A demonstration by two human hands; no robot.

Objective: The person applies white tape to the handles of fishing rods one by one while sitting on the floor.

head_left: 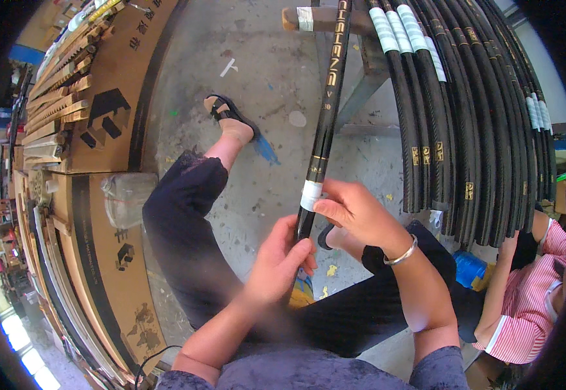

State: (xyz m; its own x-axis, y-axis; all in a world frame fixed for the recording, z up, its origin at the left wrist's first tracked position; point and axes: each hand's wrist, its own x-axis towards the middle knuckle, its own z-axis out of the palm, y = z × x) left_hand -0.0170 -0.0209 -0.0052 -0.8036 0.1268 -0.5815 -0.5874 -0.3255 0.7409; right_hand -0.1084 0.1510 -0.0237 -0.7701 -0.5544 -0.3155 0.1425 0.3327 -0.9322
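Observation:
A long black fishing rod point(325, 133) with gold markings slants up and away from me, above my lap. My left hand point(275, 261) is closed around its lower end. Around the rod, just above that hand, runs a white tape band point(311, 195). My right hand point(359, 213) pinches the rod at this band, thumb and fingers on the tape. A silver bracelet point(402, 252) circles my right wrist. The rod's far tip runs out of the top of the view.
To the right, many similar black rods point(468, 130) lie side by side on a stand with a padded crossbar point(341, 21). Cardboard boxes point(117, 123) with wooden sticks point(59, 110) line the left. A co-worker in a striped shirt point(523, 318) sits at lower right.

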